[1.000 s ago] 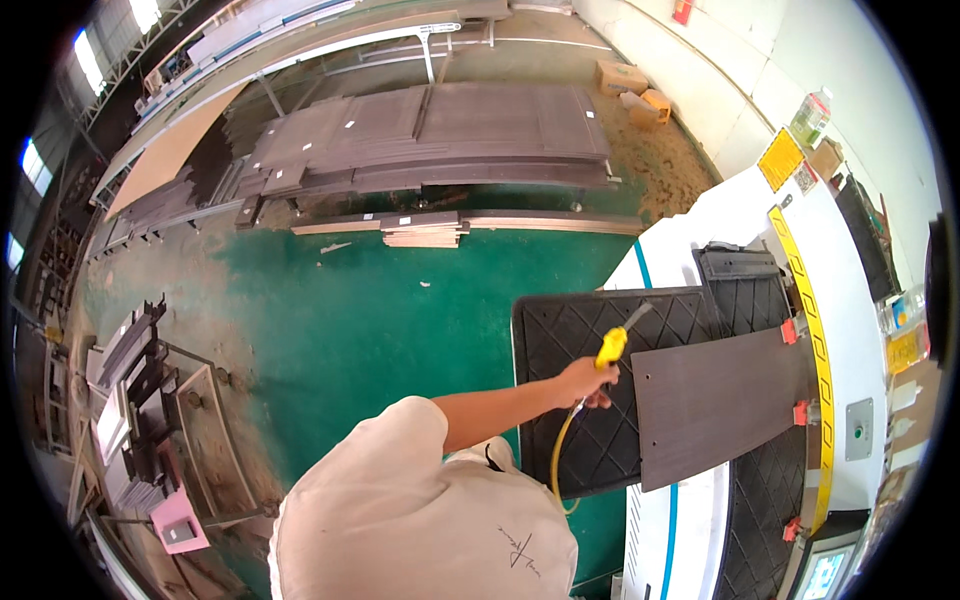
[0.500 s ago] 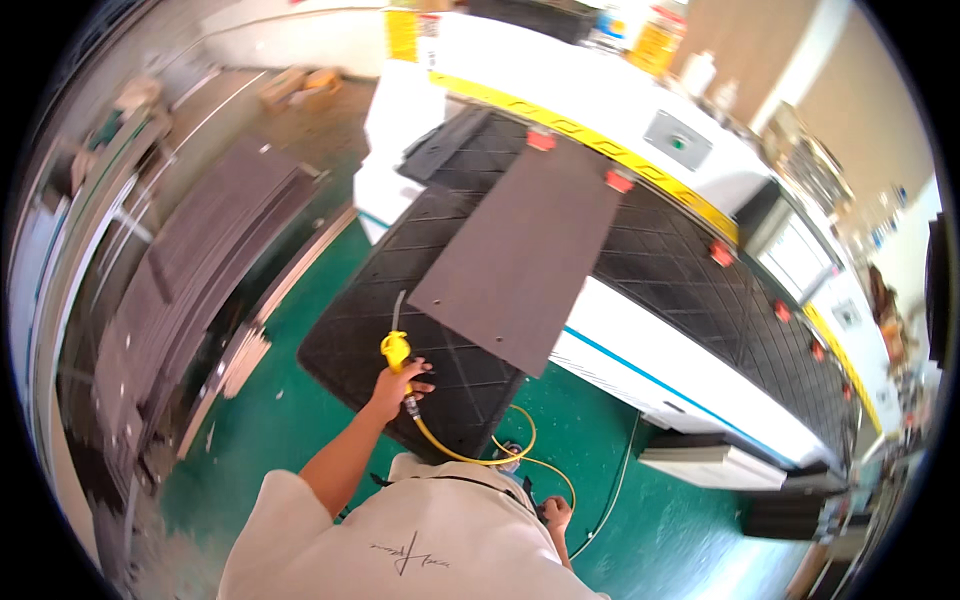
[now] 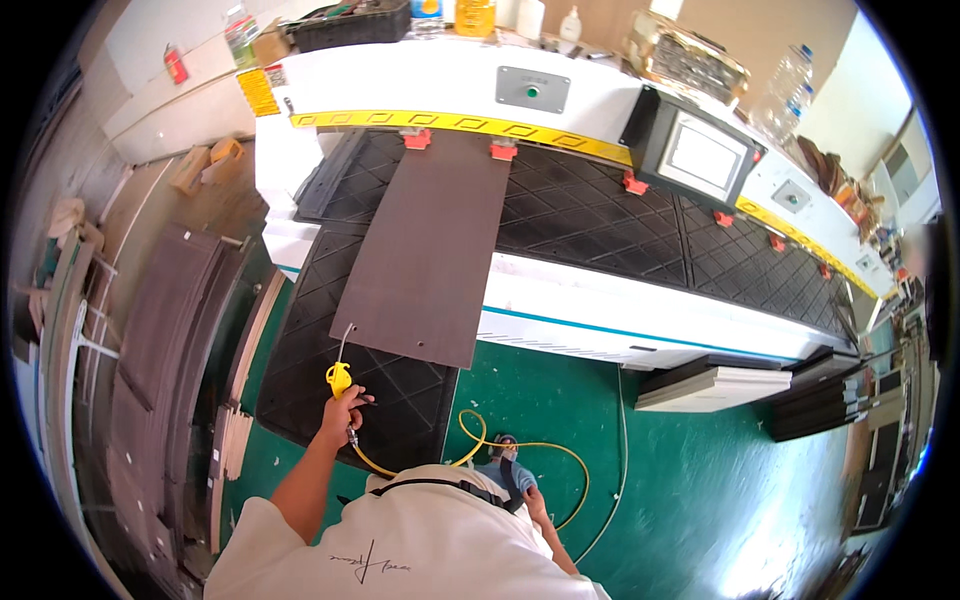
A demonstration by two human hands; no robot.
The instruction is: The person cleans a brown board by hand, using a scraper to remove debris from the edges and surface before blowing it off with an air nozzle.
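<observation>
My left hand (image 3: 347, 412) is closed round a yellow air blow gun (image 3: 338, 378). Its thin metal nozzle points away from me and overlaps the near-left corner of a dark brown board (image 3: 430, 230), close to a small hole; whether they touch I cannot tell. A yellow hose (image 3: 372, 463) runs from the gun's base past my waist. The board lies on a black ridged machine bed (image 3: 590, 215), its far end against two red stops (image 3: 417, 140). Low beside my hip, my right hand (image 3: 534, 498) is curled next to a dark strap; what it holds is hidden.
A white machine beam (image 3: 400, 85) with a yellow strip crosses the back, carrying a screen (image 3: 697, 158) and bottles. Stacked brown panels (image 3: 165, 350) stand at the left. Pale boards (image 3: 710, 388) lie at the right under the machine. The hose loops over the green floor (image 3: 560, 400).
My view has turned, so the machine and board appear further left and more upright. The blow gun's nozzle now reaches the board's near-left corner. The gun is still in my left hand.
</observation>
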